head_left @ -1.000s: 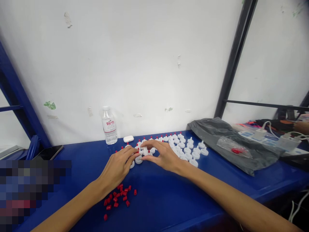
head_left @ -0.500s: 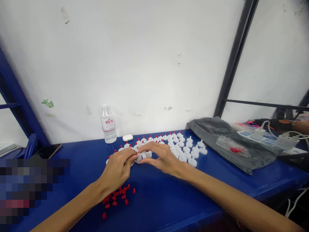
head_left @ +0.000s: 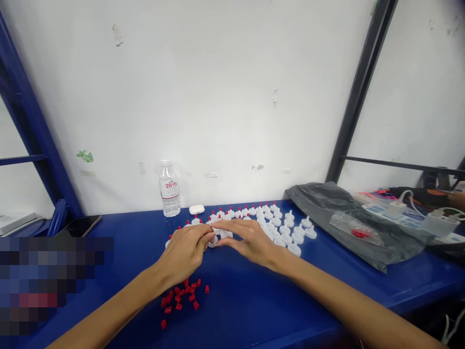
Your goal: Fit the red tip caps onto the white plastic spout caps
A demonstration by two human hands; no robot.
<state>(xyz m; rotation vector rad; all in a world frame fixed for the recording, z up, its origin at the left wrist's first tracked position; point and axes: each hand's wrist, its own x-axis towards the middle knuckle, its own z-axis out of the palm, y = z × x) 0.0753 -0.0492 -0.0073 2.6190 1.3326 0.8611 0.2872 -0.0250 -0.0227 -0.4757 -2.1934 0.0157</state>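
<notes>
My left hand (head_left: pixel 184 252) is closed in a pinch. What its fingertips hold is hidden. Facing it, my right hand (head_left: pixel 256 241) grips a white nozzle cap (head_left: pixel 224 234) between thumb and fingers, and the fingertips of both hands meet there. Behind the hands stand many white nozzle caps in rows; those at the back and left wear small red tips (head_left: pixel 220 210). Toward the right, several bare white nozzle caps (head_left: pixel 294 249) have uncovered spouts. Loose red tips (head_left: pixel 192 297) lie scattered on the blue table below my left hand.
A water bottle (head_left: pixel 169 189) and a small white case (head_left: pixel 196 210) stand by the wall. At right lies a grey plastic bag (head_left: pixel 327 203) with a clear pouch (head_left: pixel 356 228) of red pieces on it. A phone (head_left: pixel 85 225) lies at left; chargers (head_left: pixel 395 209) sit far right.
The view has shifted a little, so the scene sits slightly farther right and lower. Both hands stay together at the white nozzle cap, with little visible change in their grip.
</notes>
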